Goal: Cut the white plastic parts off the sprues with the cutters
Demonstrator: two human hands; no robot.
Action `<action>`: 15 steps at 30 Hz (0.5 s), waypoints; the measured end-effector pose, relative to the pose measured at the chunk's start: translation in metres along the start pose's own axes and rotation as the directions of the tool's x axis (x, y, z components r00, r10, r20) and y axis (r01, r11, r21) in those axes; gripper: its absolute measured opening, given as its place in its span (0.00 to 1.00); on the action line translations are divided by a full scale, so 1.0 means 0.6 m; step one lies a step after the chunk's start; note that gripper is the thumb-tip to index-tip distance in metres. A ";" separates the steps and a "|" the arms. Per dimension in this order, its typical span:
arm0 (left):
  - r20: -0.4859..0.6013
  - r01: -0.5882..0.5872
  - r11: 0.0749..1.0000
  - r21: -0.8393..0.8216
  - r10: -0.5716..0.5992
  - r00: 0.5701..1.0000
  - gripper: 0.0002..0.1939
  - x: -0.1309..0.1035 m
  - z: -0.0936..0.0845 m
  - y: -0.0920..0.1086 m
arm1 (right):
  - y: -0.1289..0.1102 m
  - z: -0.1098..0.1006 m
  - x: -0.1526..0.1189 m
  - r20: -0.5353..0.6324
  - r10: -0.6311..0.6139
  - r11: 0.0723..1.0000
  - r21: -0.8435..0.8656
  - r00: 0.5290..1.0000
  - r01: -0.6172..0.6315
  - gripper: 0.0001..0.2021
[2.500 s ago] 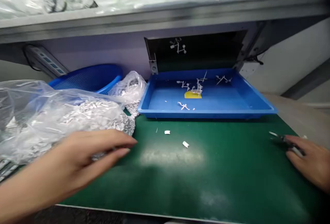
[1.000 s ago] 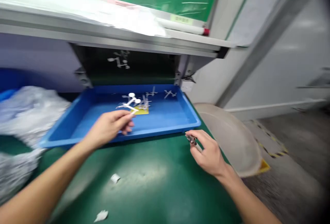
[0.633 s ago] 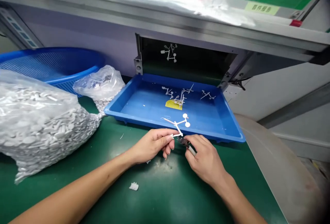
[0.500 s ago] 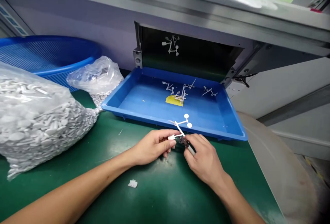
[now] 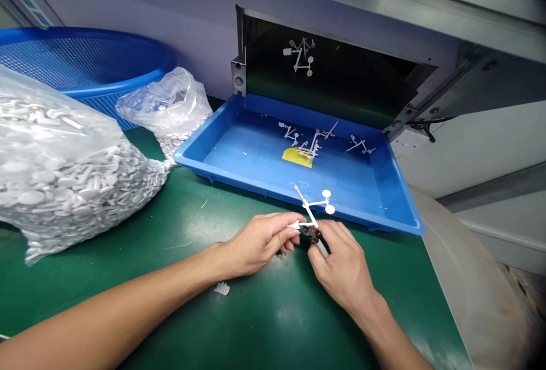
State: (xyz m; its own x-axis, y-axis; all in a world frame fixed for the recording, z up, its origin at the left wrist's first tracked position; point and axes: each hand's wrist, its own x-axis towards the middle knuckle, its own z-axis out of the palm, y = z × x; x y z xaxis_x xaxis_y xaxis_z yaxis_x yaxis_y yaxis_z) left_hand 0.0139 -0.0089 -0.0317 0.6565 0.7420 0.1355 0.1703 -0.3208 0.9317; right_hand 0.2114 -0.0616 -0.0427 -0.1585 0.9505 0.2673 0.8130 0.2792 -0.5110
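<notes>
While left hand (image 5: 260,242) pinches the white plastic sprue (image 5: 313,210) at frame centre, two round discs stick up on thin runners. Right hand (image 5: 341,262) is closed round small cutters (image 5: 316,238), tips at the sprue. Yellow tag (image 5: 297,157) in blue tray (image 5: 384,188): writing unreadable.

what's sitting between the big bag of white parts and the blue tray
In the head view, a smaller clear bag of white parts lies between the big bag and the blue tray, near the tray's left corner.
</notes>
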 end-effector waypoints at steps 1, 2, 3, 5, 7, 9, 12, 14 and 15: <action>0.002 -0.006 1.000 0.017 0.006 1.000 0.17 0.000 0.000 0.000 | 0.000 -0.001 0.000 -0.007 -0.003 1.000 0.000 1.000 0.003 0.14; 0.002 -0.015 0.999 0.046 0.015 1.000 0.16 -0.001 0.000 -0.001 | 0.000 -0.002 -0.001 -0.013 -0.007 1.000 -0.002 1.000 0.007 0.14; 0.003 -0.030 0.996 0.084 0.029 1.000 0.16 -0.001 -0.001 -0.001 | 0.001 -0.002 -0.002 -0.018 -0.012 1.000 -0.007 1.000 0.012 0.14; 0.010 -0.062 0.983 0.171 0.062 0.998 0.15 -0.001 -0.004 -0.002 | 0.003 -0.003 -0.005 -0.024 -0.023 0.999 -0.024 0.999 0.022 0.15; 0.019 -0.090 0.968 0.233 0.088 0.996 0.15 -0.001 -0.006 -0.003 | 0.005 -0.003 -0.007 -0.026 -0.030 0.998 -0.049 0.999 0.029 0.15; 0.028 -0.106 0.963 0.246 0.102 0.994 0.14 -0.002 -0.007 -0.003 | 0.007 -0.004 -0.007 -0.018 -0.039 0.997 -0.072 0.999 0.038 0.15; 0.030 -0.109 0.966 0.235 0.105 0.994 0.15 -0.003 -0.006 -0.004 | 0.009 -0.005 -0.007 0.004 -0.059 0.994 -0.087 0.998 0.059 0.16; 0.029 -0.105 0.966 0.236 0.101 0.994 0.15 -0.004 -0.005 -0.005 | 0.010 -0.004 -0.007 0.028 -0.071 0.993 -0.087 0.997 0.074 0.17; 0.034 -0.102 0.964 0.244 0.097 0.995 0.15 -0.004 -0.004 -0.006 | 0.011 -0.003 -0.007 0.037 -0.076 0.993 -0.089 0.996 0.079 0.17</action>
State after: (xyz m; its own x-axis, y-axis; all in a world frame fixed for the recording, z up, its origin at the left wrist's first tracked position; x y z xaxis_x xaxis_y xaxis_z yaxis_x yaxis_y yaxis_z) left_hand 0.0097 -0.0083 -0.0346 0.6942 0.6873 0.2137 0.2764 -0.5287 0.8026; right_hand 0.2186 -0.0641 -0.0458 -0.2406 0.9309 0.2747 0.8447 0.3402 -0.4131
